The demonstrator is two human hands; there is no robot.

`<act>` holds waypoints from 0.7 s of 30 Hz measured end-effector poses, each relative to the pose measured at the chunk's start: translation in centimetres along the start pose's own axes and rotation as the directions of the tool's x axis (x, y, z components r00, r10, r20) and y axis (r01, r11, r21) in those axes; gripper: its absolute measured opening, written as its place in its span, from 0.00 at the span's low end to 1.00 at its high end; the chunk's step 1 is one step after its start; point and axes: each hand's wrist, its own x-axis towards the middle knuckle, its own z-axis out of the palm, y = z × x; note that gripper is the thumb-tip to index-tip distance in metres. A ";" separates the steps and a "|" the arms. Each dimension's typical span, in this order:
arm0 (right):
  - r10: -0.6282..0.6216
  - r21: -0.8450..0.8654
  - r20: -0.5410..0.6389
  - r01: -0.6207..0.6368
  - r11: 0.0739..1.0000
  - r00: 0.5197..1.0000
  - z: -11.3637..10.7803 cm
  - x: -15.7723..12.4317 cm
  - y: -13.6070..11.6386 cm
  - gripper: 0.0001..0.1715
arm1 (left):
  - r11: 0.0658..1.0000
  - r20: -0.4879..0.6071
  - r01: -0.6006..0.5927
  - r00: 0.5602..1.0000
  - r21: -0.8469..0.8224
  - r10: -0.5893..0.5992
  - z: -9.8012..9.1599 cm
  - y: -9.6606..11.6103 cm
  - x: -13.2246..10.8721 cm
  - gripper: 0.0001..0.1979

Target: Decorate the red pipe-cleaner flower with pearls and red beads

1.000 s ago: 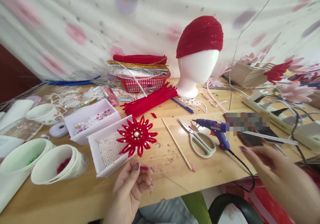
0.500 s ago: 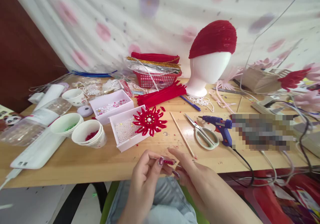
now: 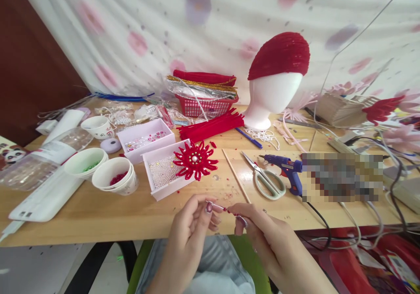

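Note:
My left hand (image 3: 192,226) is closed in a pinch on one end of a thin wire (image 3: 217,206). A few small red beads (image 3: 225,209) are strung on this wire, close to the fingertips of my right hand (image 3: 264,228). My right hand is closed too, with thumb and finger around the beaded part, which is partly hidden. Both hands hover over the table's front edge, above my lap. Beyond them, a red flower (image 3: 204,159) with a pearl centre rests on the rim of a white box (image 3: 157,194) of pearl beads.
Paper cups with red beads (image 3: 129,187) and green beads (image 3: 74,170) stand left. Scissors (image 3: 274,189), a blue glue gun (image 3: 293,178) and a wooden stick (image 3: 235,171) lie right. Behind are red stems (image 3: 210,127), a red basket (image 3: 197,108) and a red-capped foam head (image 3: 269,95).
My right hand has gone from stretched fingers to a pinch on the wire. The red beads have shifted from my left fingertips towards my right ones.

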 end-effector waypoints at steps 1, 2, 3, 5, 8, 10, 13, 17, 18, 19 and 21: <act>-0.005 0.001 -0.029 0.005 1.000 1.000 -0.2 0.1 0.2 0.18 | 0.999 -0.024 -0.035 0.999 0.032 0.036 -0.4 0.1 0.1 0.14; -0.013 0.001 -0.057 0.013 1.000 0.998 -0.3 0.1 0.5 0.17 | 0.992 -0.049 -0.094 0.994 0.080 0.098 -0.9 0.2 0.3 0.12; -0.023 0.002 -0.083 0.023 1.000 0.996 -0.5 0.2 0.7 0.17 | 0.973 -0.064 -0.180 0.979 0.147 0.191 -1.3 0.4 0.4 0.09; -0.044 -0.001 -0.119 0.044 0.999 0.992 -0.8 0.2 1.1 0.16 | 0.858 -0.042 -0.398 0.901 0.324 0.433 -1.9 1.0 0.6 0.04; -0.070 -0.018 -0.128 0.068 0.997 0.989 -1.1 0.2 1.3 0.19 | 0.603 0.124 -0.605 0.752 0.520 0.648 -1.7 2.1 1.0 0.11; -0.086 -0.024 -0.126 0.083 0.996 0.988 -1.2 0.1 1.3 0.20 | 0.525 0.211 -0.652 0.715 0.547 0.667 -1.1 2.6 1.3 0.12; -0.077 -0.014 -0.133 0.076 0.997 0.988 -1.3 0.0 1.1 0.20 | 0.485 0.278 -0.700 0.679 0.523 0.679 -0.1 2.7 1.8 0.13; -0.054 0.024 -0.136 0.058 0.998 0.989 -1.2 0.0 0.8 0.19 | 0.407 0.323 -0.750 0.614 0.520 0.720 0.3 2.3 2.3 0.09; -0.053 0.037 -0.134 0.058 0.998 0.990 -1.1 0.0 0.6 0.18 | 0.391 0.334 -0.758 0.604 0.522 0.724 0.3 2.2 2.4 0.08; -0.051 0.052 -0.133 0.058 0.997 0.990 -1.1 0.0 0.5 0.18 | 0.380 0.343 -0.763 0.596 0.522 0.726 0.2 2.2 2.4 0.08; -0.048 0.075 -0.135 0.058 0.995 0.990 -1.1 0.1 0.2 0.18 | 0.378 0.360 -0.772 0.592 0.511 0.721 0.0 2.1 2.4 0.08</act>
